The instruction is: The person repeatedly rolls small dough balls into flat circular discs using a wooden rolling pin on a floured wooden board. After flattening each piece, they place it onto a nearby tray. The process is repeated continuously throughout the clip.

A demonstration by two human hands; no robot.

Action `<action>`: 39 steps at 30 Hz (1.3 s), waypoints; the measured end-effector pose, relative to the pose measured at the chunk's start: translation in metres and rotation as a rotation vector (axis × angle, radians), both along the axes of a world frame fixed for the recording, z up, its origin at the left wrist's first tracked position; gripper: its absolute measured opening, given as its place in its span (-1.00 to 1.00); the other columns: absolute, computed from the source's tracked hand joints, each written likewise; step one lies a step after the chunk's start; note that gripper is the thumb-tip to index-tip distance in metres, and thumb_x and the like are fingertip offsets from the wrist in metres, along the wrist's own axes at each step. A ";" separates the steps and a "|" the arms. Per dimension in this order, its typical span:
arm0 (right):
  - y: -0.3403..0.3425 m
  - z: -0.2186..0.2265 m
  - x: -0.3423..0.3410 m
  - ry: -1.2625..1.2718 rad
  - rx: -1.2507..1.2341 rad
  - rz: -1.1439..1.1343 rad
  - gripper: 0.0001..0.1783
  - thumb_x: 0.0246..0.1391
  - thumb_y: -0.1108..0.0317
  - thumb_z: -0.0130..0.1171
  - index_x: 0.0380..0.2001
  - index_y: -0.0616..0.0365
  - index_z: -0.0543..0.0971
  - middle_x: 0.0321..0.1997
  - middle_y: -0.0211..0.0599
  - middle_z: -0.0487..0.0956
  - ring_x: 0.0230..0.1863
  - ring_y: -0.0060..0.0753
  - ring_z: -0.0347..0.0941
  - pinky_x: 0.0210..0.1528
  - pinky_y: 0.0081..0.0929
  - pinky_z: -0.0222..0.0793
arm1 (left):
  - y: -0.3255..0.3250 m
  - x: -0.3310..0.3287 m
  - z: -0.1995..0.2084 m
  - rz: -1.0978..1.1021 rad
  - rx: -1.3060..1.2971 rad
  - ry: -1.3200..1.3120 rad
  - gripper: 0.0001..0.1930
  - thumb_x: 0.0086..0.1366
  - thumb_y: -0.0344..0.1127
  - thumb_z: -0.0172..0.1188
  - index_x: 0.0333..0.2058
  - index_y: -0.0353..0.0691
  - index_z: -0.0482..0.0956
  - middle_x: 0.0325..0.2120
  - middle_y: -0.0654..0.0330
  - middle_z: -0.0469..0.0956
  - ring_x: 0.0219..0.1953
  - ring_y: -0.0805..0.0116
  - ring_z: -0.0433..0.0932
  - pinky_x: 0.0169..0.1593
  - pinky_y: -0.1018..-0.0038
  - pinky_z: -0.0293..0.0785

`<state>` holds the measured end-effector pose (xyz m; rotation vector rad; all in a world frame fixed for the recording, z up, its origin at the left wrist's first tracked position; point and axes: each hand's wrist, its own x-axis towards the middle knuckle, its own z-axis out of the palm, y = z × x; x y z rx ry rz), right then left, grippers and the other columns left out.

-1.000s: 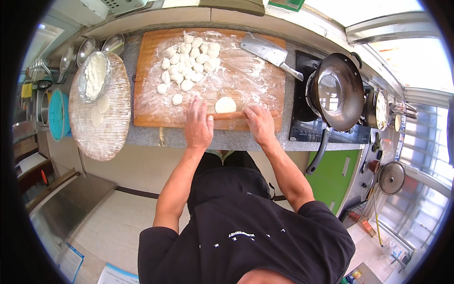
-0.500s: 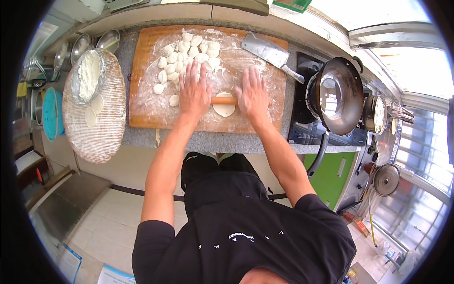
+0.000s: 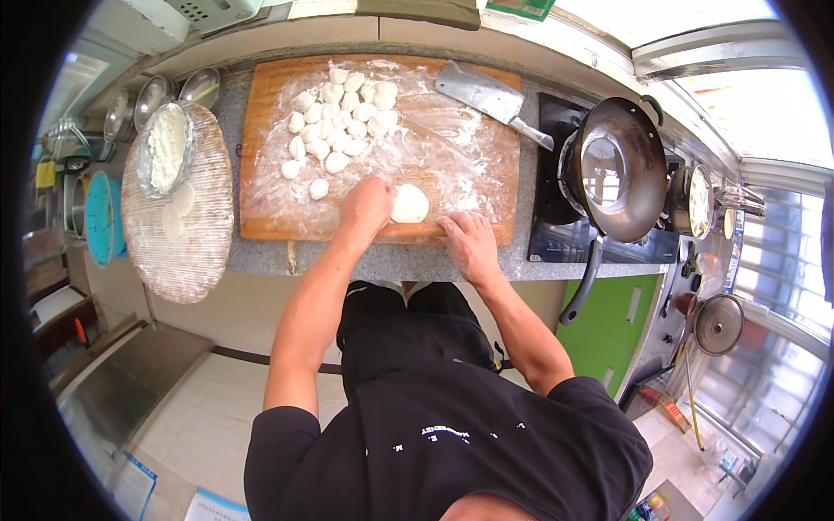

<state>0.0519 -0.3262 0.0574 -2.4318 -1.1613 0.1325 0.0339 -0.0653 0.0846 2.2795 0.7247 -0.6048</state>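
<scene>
A flat round dough wrapper (image 3: 410,205) lies near the front of the floury wooden board (image 3: 287,224). My left hand (image 3: 368,205) is closed, its curled fingers pinching the wrapper's left edge. Along the wrapper's near side lies a wooden rolling pin (image 3: 410,230), close to the board's front edge. My right hand (image 3: 470,245) rests on the pin's right end, fingers bent over it. Several small dough pieces (image 3: 337,115) cluster towards the back left of the board, and one dough piece (image 3: 319,188) sits apart, just left of my left hand.
A cleaver (image 3: 486,94) lies at the board's back right, handle over the edge. Farther right, a wok (image 3: 627,165) stands on the stove, its handle pointing towards me. At left, a bowl of flour (image 3: 167,149) and two flat wrappers (image 3: 176,213) rest on a round woven tray (image 3: 182,269).
My flat hands drew back towards me with the rolling pin, off the wrapper's middle to its near side. My left hand left the pin and closed on the wrapper's edge.
</scene>
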 end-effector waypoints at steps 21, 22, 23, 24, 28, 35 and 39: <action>0.024 -0.014 0.031 -0.087 -0.162 -0.161 -0.30 0.39 0.03 0.24 0.48 0.10 0.44 0.64 -0.07 0.32 0.69 0.00 0.13 0.69 0.13 -0.02 | -0.004 -0.014 -0.053 -0.278 0.476 -0.606 -0.33 0.54 -0.08 0.25 0.51 -0.16 0.34 0.36 -0.10 0.38 0.41 -0.05 0.36 0.51 0.00 0.29; 0.016 -0.013 0.017 -0.063 -0.143 -0.134 -0.32 0.34 0.07 0.31 0.43 0.09 0.50 0.60 -0.09 0.38 0.67 -0.01 0.18 0.68 0.11 0.02 | -0.009 -0.024 -0.047 -0.265 0.350 -0.552 -0.36 0.52 -0.10 0.29 0.47 -0.17 0.41 0.30 -0.08 0.44 0.35 -0.03 0.42 0.46 0.03 0.35; 0.011 -0.013 0.010 -0.043 -0.122 -0.132 -0.37 0.28 0.13 0.36 0.36 0.08 0.53 0.53 -0.12 0.43 0.64 -0.03 0.23 0.66 0.10 0.06 | -0.012 -0.028 -0.041 -0.252 0.224 -0.497 -0.40 0.51 -0.12 0.32 0.42 -0.18 0.47 0.23 -0.06 0.51 0.28 -0.02 0.48 0.41 0.05 0.41; 0.005 -0.013 0.004 -0.022 -0.097 -0.125 -0.41 0.22 0.19 0.41 0.29 0.07 0.57 0.45 -0.15 0.49 0.60 -0.04 0.28 0.64 0.08 0.10 | -0.013 -0.027 -0.033 -0.215 0.205 -0.475 -0.45 0.48 -0.14 0.35 0.35 -0.19 0.53 0.19 -0.04 0.54 0.24 -0.01 0.50 0.37 0.07 0.44; 0.000 -0.015 -0.008 -0.033 -0.001 -0.159 -0.52 0.09 0.34 0.47 0.11 0.08 0.63 0.21 -0.23 0.60 0.45 -0.07 0.44 0.58 0.04 0.20 | -0.020 -0.002 -0.015 -0.122 0.151 -0.322 -0.60 0.37 -0.23 0.46 0.12 -0.22 0.68 0.08 0.02 0.58 0.17 0.02 0.53 0.28 0.09 0.48; -0.015 -0.011 -0.014 -0.016 0.031 -0.129 -0.53 0.04 0.37 0.49 0.06 0.08 0.64 0.20 -0.20 0.61 0.42 -0.03 0.47 0.54 0.05 0.27 | -0.025 -0.006 -0.033 -0.123 0.080 -0.450 -0.79 0.33 -0.41 0.44 -0.11 -0.29 0.68 -0.08 -0.05 0.65 0.01 -0.08 0.62 0.20 0.06 0.52; -0.013 -0.014 -0.011 0.008 0.040 -0.116 -0.52 0.02 0.41 0.49 0.06 0.10 0.65 0.20 -0.18 0.62 0.41 0.02 0.48 0.49 0.03 0.32 | -0.018 -0.021 -0.026 -0.048 0.016 -0.429 -0.81 0.38 -0.45 0.38 -0.06 -0.30 0.69 -0.04 -0.04 0.68 -0.02 -0.02 0.68 0.11 0.10 0.60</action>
